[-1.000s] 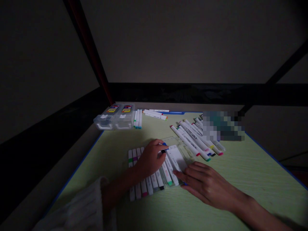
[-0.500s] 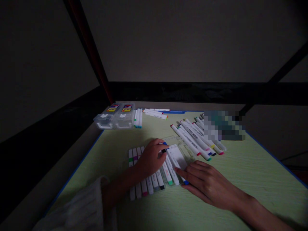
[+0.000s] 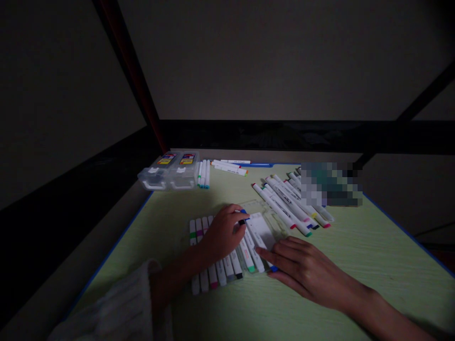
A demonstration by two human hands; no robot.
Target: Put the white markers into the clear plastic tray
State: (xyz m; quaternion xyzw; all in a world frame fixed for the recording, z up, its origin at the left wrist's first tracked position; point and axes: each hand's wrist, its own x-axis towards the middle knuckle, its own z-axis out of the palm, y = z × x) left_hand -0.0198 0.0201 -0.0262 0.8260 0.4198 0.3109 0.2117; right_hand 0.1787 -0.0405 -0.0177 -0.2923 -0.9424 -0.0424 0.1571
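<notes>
A clear plastic marker case [image 3: 279, 222] lies open on the table. A row of white markers [image 3: 216, 272] with coloured bands and ends lies side by side at its left. Farther right in the case rests a blue-ended marker [image 3: 260, 241], slanting down to the right. At its upper end my left hand [image 3: 225, 229] is closed, fingertips on the blue cap, partly covering the row. My right hand [image 3: 302, 265] has its index finger and thumb about the lower blue end. Between the hands a green-ended marker [image 3: 248, 255] lies in the case.
Several loose markers [image 3: 284, 199] lie in a pile at the right, beside a blurred-out object [image 3: 330, 184]. Two clear cases [image 3: 183, 177] stand at the back left, with a few markers [image 3: 203, 174] next to them. The green table [image 3: 373, 251] has a blue edge.
Almost nothing differs. My right index fingertip has shifted slightly left along the marker; my left hand stays where it was.
</notes>
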